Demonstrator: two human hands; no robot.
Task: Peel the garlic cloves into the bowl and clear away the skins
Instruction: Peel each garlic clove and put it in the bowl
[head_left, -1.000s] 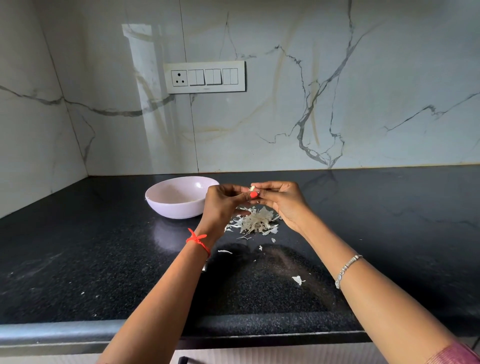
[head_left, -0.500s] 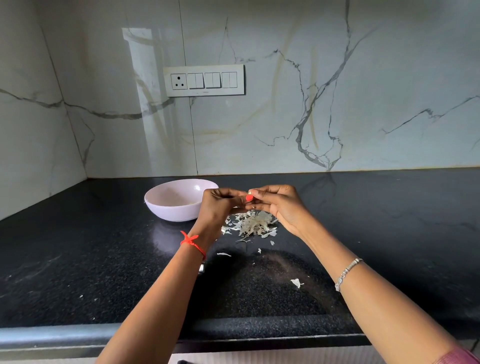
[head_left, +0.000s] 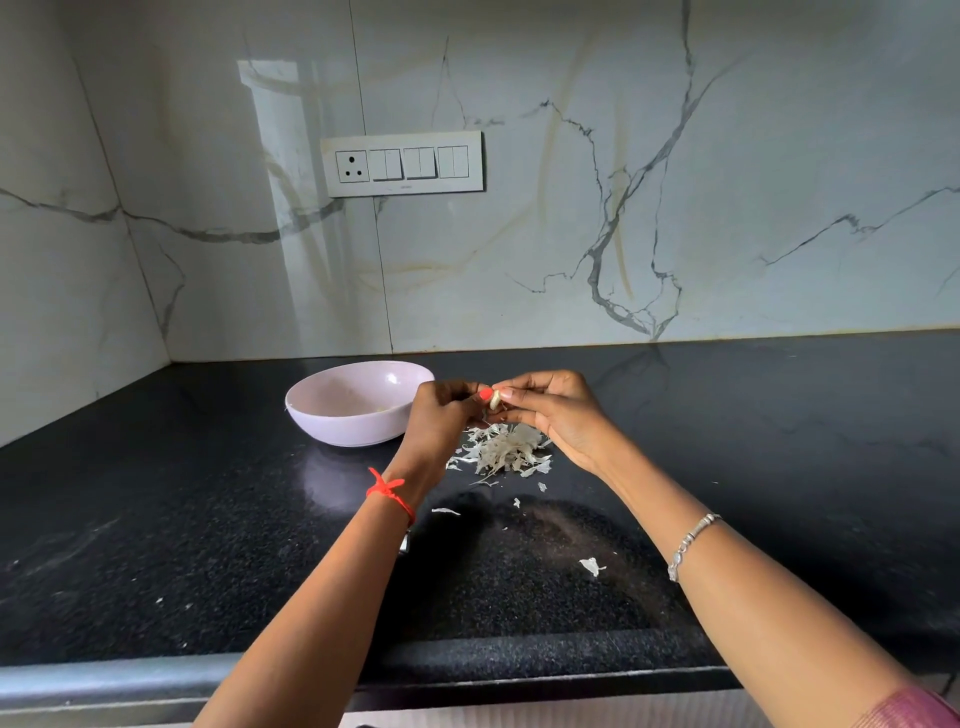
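Garlic clove (head_left: 495, 399) pinched between both hands above the skin pile.

Left hand (head_left: 445, 415) and right hand (head_left: 556, 410) grip the pale, small clove with curled fingertips; papery white skins (head_left: 503, 448) lie heaped mid-bench, the lilac bowl (head_left: 353, 402) just left toward the back corner.

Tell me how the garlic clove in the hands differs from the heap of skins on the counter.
The garlic clove is pinched between the left hand and right hand, above the counter; the heap of skins lies on it. The clove is one small solid piece; the heap is many thin loose flakes, spread wider. Both are pale, off-white.
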